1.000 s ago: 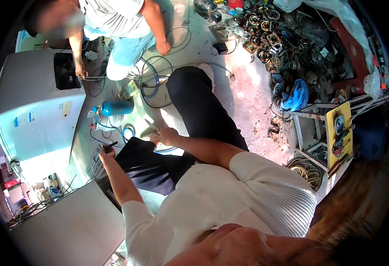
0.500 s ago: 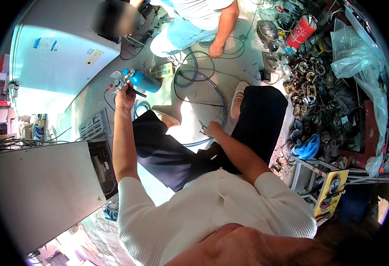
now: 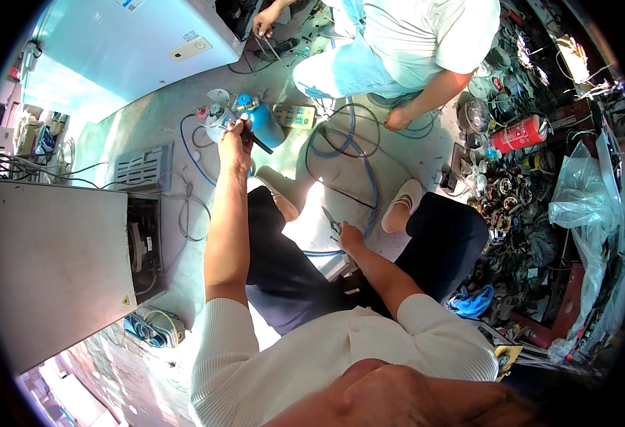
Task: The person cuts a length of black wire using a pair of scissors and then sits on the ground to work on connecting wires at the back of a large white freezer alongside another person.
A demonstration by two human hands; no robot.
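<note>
My left hand (image 3: 235, 142) is stretched forward, its fingers closed round a black-handled tool (image 3: 261, 144) whose other end I cannot make out. Just beyond it stand a blue gas cylinder (image 3: 267, 124) with a blue fitting on top and a pale cylinder (image 3: 218, 117) with a red knob. Lower down, between my knees, my right hand (image 3: 351, 236) grips a pair of pliers (image 3: 331, 222), jaws pointing forward. Blue hose (image 3: 374, 188) loops on the floor between my feet and past the blue cylinder.
A co-worker (image 3: 398, 50) crouches opposite, one hand (image 3: 264, 23) beside a white refrigerator (image 3: 141, 50). A power strip (image 3: 294, 116) lies behind the cylinders. At left are a grey plastic grate (image 3: 144, 167) and a white cabinet (image 3: 56, 263). Right: scrap parts (image 3: 501, 206), a fire extinguisher (image 3: 522, 134).
My view has shifted, so the floor, cylinders and co-worker sit farther right. The co-worker's hand by the refrigerator now shows clearly. Both my hands keep their holds.
</note>
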